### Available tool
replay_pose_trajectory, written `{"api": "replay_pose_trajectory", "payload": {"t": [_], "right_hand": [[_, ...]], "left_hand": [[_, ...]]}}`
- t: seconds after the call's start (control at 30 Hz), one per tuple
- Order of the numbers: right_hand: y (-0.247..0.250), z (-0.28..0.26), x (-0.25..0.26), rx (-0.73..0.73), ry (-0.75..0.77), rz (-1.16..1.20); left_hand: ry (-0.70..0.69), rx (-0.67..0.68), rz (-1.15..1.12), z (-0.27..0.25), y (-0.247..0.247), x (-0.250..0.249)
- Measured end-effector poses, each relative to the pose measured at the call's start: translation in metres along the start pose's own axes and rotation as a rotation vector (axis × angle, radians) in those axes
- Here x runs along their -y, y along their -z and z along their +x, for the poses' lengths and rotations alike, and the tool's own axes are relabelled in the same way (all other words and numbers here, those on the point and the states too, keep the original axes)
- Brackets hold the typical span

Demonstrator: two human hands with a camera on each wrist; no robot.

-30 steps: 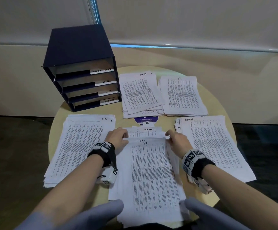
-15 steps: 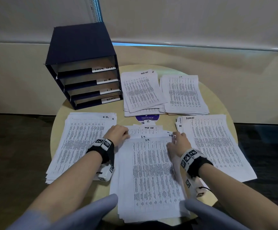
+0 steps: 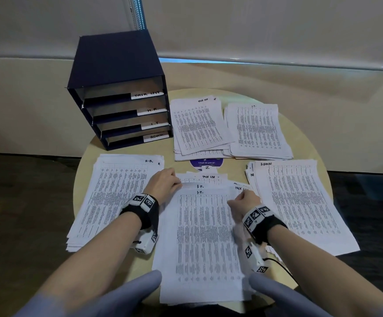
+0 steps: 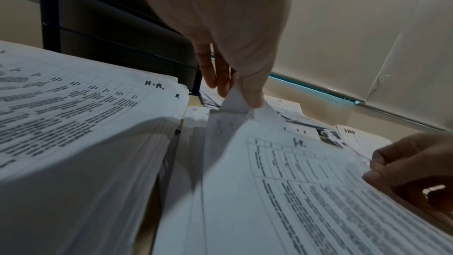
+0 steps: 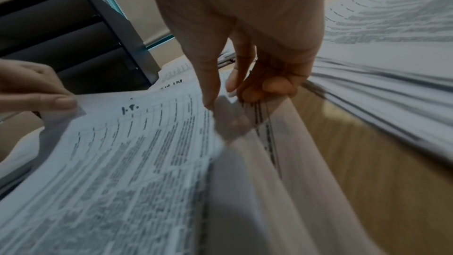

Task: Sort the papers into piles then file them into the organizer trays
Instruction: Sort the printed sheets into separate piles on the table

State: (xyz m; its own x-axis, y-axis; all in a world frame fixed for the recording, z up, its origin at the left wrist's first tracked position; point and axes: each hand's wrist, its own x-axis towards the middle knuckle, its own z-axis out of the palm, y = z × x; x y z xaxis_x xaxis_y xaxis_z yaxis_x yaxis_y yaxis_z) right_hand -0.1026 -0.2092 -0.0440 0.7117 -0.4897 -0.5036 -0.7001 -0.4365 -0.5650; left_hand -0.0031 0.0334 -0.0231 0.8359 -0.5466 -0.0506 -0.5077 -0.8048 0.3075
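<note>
A loose stack of printed papers (image 3: 202, 243) lies at the near middle of the round table; its top sheet (image 4: 306, 191) (image 5: 117, 152) is marked I.T. My left hand (image 3: 163, 183) (image 4: 235, 92) pinches that sheet's far left corner between thumb and fingers. My right hand (image 3: 243, 201) (image 5: 228, 94) grips the sheet's right edge with curled fingers. The dark blue organizer (image 3: 119, 92) stands at the back left, with trays labelled Task List, H.R., I.T. and Admin.
Sorted piles surround the stack: H.R. (image 3: 115, 195) at the left, Admin (image 3: 300, 202) at the right, Task List (image 3: 199, 126) and I.T. (image 3: 259, 131) at the back. A purple round sticker (image 3: 205, 162) shows on the table (image 3: 304, 138). A wall runs behind.
My right hand has slid down and nearer along the sheet's right edge. The top I.T. sheet has shifted toward me, baring more sheet headings behind it. My left hand has stayed at the corner.
</note>
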Motion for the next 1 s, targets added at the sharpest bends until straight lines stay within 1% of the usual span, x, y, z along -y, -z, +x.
{"api": "replay_pose_trajectory", "payload": {"t": [0.07, 0.13, 0.23, 0.33, 0.43, 0.5, 0.6, 0.67, 0.73, 0.8, 0.87, 0.93, 1.0], "right_hand": [[-0.001, 0.0, -0.003, 0.006, 0.04, 0.004], [0.001, -0.001, -0.006, -0.005, 0.105, -0.009], [0.008, 0.0, -0.008, -0.032, 0.233, -0.144], [0.017, 0.002, -0.009, 0.007, 0.35, -0.277], [0.027, -0.001, -0.013, -0.013, 0.465, -0.341], [0.033, -0.004, -0.017, -0.062, 0.533, -0.309], [0.04, -0.009, -0.029, -0.12, 0.583, -0.119], [0.043, -0.011, -0.037, -0.074, 0.6, -0.021], [0.044, -0.015, -0.042, 0.011, 0.613, 0.002], [0.044, -0.017, -0.045, 0.048, 0.637, -0.029], [0.04, -0.017, -0.046, 0.047, 0.647, -0.05], [0.035, -0.015, -0.042, 0.043, 0.615, 0.009], [0.032, -0.017, -0.036, 0.051, 0.539, 0.109]], "left_hand": [[0.029, 0.014, -0.012, -0.001, 0.002, -0.002], [0.083, 0.018, -0.071, -0.001, 0.004, -0.002], [0.166, 0.044, -0.167, 0.001, 0.006, 0.0], [0.208, 0.09, -0.229, 0.005, 0.007, 0.001], [0.243, 0.097, -0.297, 0.009, 0.004, 0.003], [0.273, 0.087, -0.342, 0.01, 0.002, 0.006], [0.294, 0.067, -0.432, 0.01, -0.001, 0.012], [0.309, 0.065, -0.505, 0.009, -0.002, 0.014], [0.316, 0.063, -0.576, 0.008, -0.001, 0.015], [0.265, 0.121, -0.655, 0.005, 0.005, 0.014], [0.15, 0.273, -0.696, 0.001, 0.015, 0.011], [0.075, 0.409, -0.712, -0.003, 0.021, 0.007], [0.061, 0.495, -0.711, -0.004, 0.022, 0.007]]}}
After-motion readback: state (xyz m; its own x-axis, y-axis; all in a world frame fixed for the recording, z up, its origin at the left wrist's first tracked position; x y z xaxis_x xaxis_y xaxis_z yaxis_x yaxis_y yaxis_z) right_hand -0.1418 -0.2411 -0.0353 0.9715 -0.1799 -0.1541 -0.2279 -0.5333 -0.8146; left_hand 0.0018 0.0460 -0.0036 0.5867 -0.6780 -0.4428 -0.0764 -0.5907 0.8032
